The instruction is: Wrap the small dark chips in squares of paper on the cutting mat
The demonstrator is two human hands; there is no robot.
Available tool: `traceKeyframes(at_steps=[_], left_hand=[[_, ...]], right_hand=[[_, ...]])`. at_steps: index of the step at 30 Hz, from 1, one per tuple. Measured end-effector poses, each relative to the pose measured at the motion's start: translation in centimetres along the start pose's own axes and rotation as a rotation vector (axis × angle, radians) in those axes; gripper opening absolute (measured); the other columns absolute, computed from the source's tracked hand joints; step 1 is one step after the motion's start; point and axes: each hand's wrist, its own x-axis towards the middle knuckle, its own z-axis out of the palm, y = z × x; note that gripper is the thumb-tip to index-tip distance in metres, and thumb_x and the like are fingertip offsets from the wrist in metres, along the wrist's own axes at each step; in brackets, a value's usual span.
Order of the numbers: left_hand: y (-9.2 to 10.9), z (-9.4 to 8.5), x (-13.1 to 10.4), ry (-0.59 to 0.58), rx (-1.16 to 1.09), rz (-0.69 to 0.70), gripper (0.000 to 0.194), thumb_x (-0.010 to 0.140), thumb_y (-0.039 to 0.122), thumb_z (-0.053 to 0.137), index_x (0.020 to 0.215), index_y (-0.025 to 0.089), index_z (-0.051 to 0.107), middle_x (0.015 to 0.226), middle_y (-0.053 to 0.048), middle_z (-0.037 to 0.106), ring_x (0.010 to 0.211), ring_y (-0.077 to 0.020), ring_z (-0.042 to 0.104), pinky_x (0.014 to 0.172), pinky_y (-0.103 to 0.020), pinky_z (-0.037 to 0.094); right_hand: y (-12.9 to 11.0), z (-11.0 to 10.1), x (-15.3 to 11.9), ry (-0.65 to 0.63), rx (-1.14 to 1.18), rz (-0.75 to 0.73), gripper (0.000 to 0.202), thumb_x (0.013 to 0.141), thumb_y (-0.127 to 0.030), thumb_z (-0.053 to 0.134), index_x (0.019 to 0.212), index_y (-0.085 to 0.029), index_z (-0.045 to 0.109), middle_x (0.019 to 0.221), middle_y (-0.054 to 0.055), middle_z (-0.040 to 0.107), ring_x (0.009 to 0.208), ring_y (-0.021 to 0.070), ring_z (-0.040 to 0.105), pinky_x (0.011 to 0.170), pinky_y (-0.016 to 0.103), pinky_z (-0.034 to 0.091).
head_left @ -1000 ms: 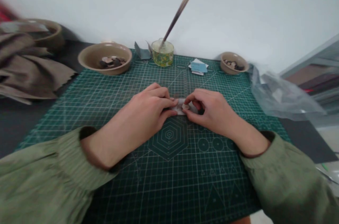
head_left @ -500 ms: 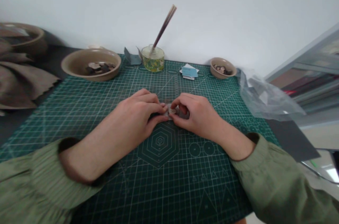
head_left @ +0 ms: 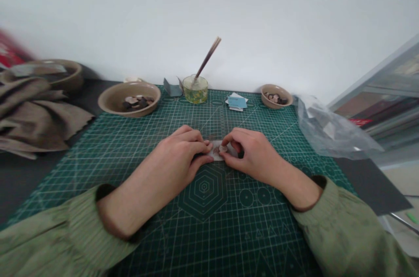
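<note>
A small pale sheet (head_left: 216, 156) lies on the green cutting mat (head_left: 144, 233), with a brownish smudge on its surface. My left hand (head_left: 183, 155) presses the sheet's left end between thumb and fingertips, closed on it. Just to the right, my right hand (head_left: 252, 150) pinches a small, roundish, pale piece (head_left: 223, 148) between thumb and forefinger, against or just above the sheet. I cannot tell exactly what the piece is. The right fingers partly cover the sheet's right part.
Brown bowls of small dark and pale pieces stand at the back left (head_left: 108, 109) and back right (head_left: 266, 104). Between them are a glass pot (head_left: 195, 95) with thin sticks and blue-and-white papers (head_left: 237, 102). Brown cloth (head_left: 42, 115) lies left, a clear plastic bag (head_left: 334, 137) right.
The camera view has shifted, so everything sits lower in the picture. My right hand with the pale piece has slid slightly right from my left hand, showing more of the sheet.
</note>
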Motion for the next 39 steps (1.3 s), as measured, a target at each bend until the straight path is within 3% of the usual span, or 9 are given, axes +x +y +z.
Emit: traceKeyframes(at_steps=[12, 35, 39], left_hand=[[0.3, 0.0, 0.2, 0.028, 0.0, -0.017, 0.011, 0.102, 0.026, 0.076, 0.102, 0.023, 0.087, 0.104, -0.006, 0.08, 0.106, -0.0274, 0.069, 0.096, -0.044, 0.06], [1.1, -0.6, -0.1, -0.029, 0.007, -0.053, 0.011, 0.104, 0.026, 0.076, 0.105, 0.02, 0.086, 0.104, -0.007, 0.077, 0.109, -0.0271, 0.066, 0.098, -0.044, 0.058], [1.1, -0.5, 0.0, -0.019, 0.009, -0.039, 0.011, 0.102, 0.026, 0.078, 0.104, 0.019, 0.086, 0.104, -0.007, 0.076, 0.109, -0.0275, 0.066, 0.098, -0.044, 0.058]], right_hand=[[0.0, 0.1, 0.2, 0.013, 0.002, -0.014, 0.008, 0.094, -0.02, 0.078, 0.099, -0.018, 0.071, 0.085, 0.0, 0.066, 0.074, 0.0158, 0.058, 0.071, 0.031, 0.041], [-0.1, -0.2, -0.2, -0.007, -0.017, -0.069, 0.005, 0.094, -0.019, 0.075, 0.098, -0.017, 0.074, 0.078, -0.002, 0.06, 0.068, 0.0149, 0.056, 0.067, 0.03, 0.039], [0.0, 0.0, 0.0, 0.052, -0.045, -0.056, 0.005, 0.093, -0.02, 0.077, 0.096, -0.016, 0.074, 0.077, -0.002, 0.06, 0.067, 0.0149, 0.055, 0.065, 0.03, 0.038]])
